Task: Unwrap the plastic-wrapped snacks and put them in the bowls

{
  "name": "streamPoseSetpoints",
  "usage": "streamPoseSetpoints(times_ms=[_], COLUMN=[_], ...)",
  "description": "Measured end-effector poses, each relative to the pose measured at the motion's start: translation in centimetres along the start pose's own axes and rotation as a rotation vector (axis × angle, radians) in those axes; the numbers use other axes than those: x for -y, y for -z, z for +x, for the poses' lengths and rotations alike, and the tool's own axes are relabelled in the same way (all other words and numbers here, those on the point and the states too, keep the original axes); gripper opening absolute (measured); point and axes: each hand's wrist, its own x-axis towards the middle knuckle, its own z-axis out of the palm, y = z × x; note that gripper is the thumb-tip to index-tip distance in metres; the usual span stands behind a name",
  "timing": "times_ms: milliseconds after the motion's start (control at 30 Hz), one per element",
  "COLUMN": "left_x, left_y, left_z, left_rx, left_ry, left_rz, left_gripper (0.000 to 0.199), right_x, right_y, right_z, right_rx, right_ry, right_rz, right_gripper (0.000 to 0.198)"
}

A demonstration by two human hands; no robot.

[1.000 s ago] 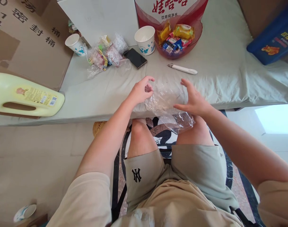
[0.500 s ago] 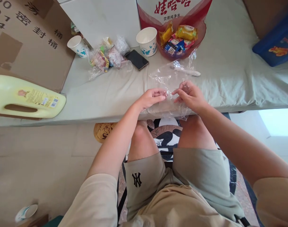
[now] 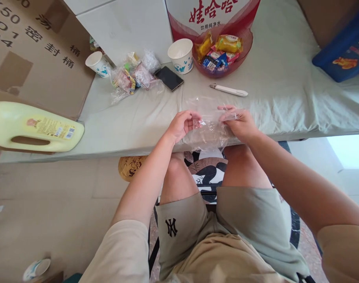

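A clear plastic bag (image 3: 210, 127) is stretched between my two hands at the front edge of the cloth-covered surface. My left hand (image 3: 183, 125) grips its left side with curled fingers. On the other side my right hand (image 3: 236, 121) pinches the film, part of which lies over the fingers. Just beyond the bag lies a white utility knife (image 3: 229, 90). Behind that stands a reddish glass bowl (image 3: 245, 49) with yellow-wrapped snacks (image 3: 229, 43) and smaller blue and pink packets (image 3: 216, 59).
Left of the bowl are a paper cup (image 3: 181, 57), a black phone (image 3: 169, 78), a heap of filled clear bags (image 3: 136, 74) and a second paper cup (image 3: 98, 64). A yellow jug (image 3: 37, 125) lies by a cardboard box (image 3: 40, 59). A blue container (image 3: 344, 55) is at right.
The bag has been drawn toward me and spread wider between my hands, which are farther apart. It no longer covers the utility knife. The view has shifted slightly.
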Motion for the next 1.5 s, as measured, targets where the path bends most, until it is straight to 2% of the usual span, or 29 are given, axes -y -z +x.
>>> streamPoseSetpoints(times_ms=[133,200,267,367,433,500,567,633,733,800,900,1000,1067,1167,1267,1367,1433,1500], left_x=[0.7,1.2,1.5,1.6,1.4,1.2,1.0,0.8,0.6,0.6,1.2,1.8,1.7,0.7,-0.2,0.2,1.2,2.3], left_y=[0.1,0.4,0.8,1.3,1.3,1.1,0.8,0.6,0.5,0.5,0.4,0.0,-0.1,-0.1,-0.3,-0.9,-1.4,-1.6], left_z=[0.5,0.6,0.6,0.0,-0.5,-0.9,-1.1,-1.2,-1.2,-1.2,-1.2,-1.5,-1.9,-3.1,-4.1,-4.5,-4.7,-5.1], left_rx=[-0.109,-0.158,-0.178,-0.166,-0.142,-0.114,-0.080,-0.061,-0.115,-0.161,-0.090,-0.055,-0.072,0.027,0.101,0.046,-0.037,-0.115], left_ry=[-0.028,-0.063,-0.085,-0.123,-0.135,-0.122,-0.109,-0.121,-0.163,-0.157,-0.076,-0.043,-0.065,-0.026,0.040,0.041,0.017,-0.006], left_rz=[0.110,0.166,0.203,0.267,0.333,0.406,0.445,0.421,0.300,0.206,0.157,0.304,0.288,0.061,-0.045,-0.024,0.037,0.113], left_gripper=[0.040,0.034,0.020,0.008,0.014,0.025,0.040,0.052,0.060,0.055,0.034,0.019,0.012,0.013,0.024,0.029,0.028,0.028], right_x=[-0.5,-0.8,-0.9,-0.6,0.1,1.0,1.8,2.2,1.5,0.6,-0.5,-0.9,-0.8,0.0,1.5,3.0,3.5,3.4], right_y=[0.8,1.3,1.9,2.3,2.2,1.7,0.9,0.0,-1.2,-1.5,-1.5,-0.9,-0.2,0.7,0.3,-1.0,-1.9,-2.4], right_z=[-0.1,-0.2,-0.3,-0.2,-0.1,0.0,-0.1,-0.6,-2.0,-2.9,-3.6,-3.5,-3.3,-3.5,-4.3,-5.2,-5.5,-5.8], right_rx=[0.007,0.059,0.074,-0.058,-0.159,-0.167,-0.074,0.076,0.268,0.301,0.270,0.256,0.213,0.124,0.213,0.305,0.233,0.116], right_ry=[0.007,0.012,0.035,0.071,0.073,0.100,0.181,0.282,0.335,0.305,0.276,0.284,0.258,0.075,-0.142,-0.298,-0.371,-0.424], right_rz=[-0.164,-0.265,-0.355,-0.407,-0.378,-0.361,-0.413,-0.532,-0.733,-0.816,-0.825,-0.726,-0.560,-0.180,0.166,0.347,0.395,0.459], right_gripper=[0.010,0.018,0.023,0.027,0.030,0.033,0.038,0.046,0.065,0.072,0.074,0.075,0.083,0.086,0.079,0.054,0.035,0.031])
